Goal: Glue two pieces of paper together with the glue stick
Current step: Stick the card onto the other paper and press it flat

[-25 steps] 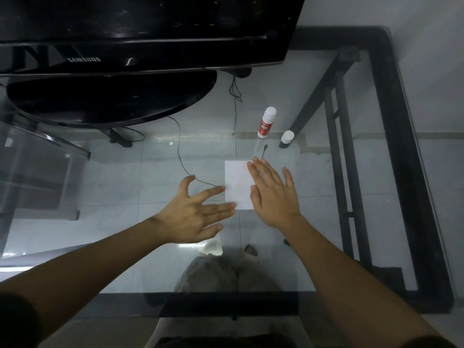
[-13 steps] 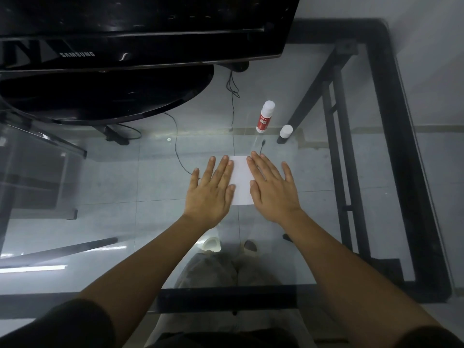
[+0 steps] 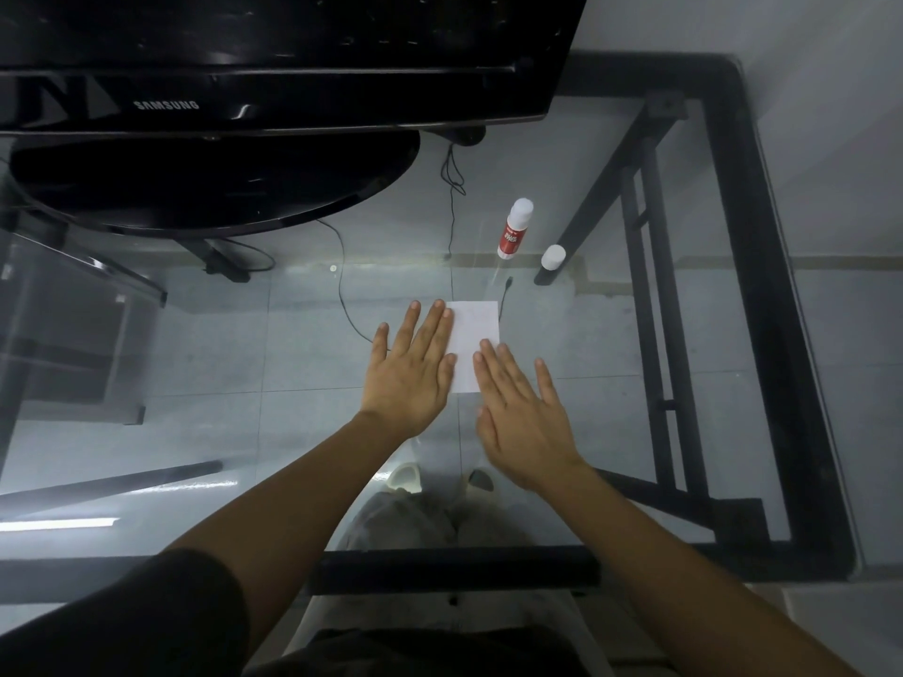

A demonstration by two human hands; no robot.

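White paper lies flat under both palms.

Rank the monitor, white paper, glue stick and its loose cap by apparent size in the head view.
1. Monitor, by far the largest, though nearest the camera.
2. White paper, partly covered by both hands.
3. Glue stick.
4. Loose cap, smallest.

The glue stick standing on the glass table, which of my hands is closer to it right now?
Right, by a small margin. The right hand lies below the glue stick, fingertips on the paper's lower right. The left hand lies flat to the lower left.
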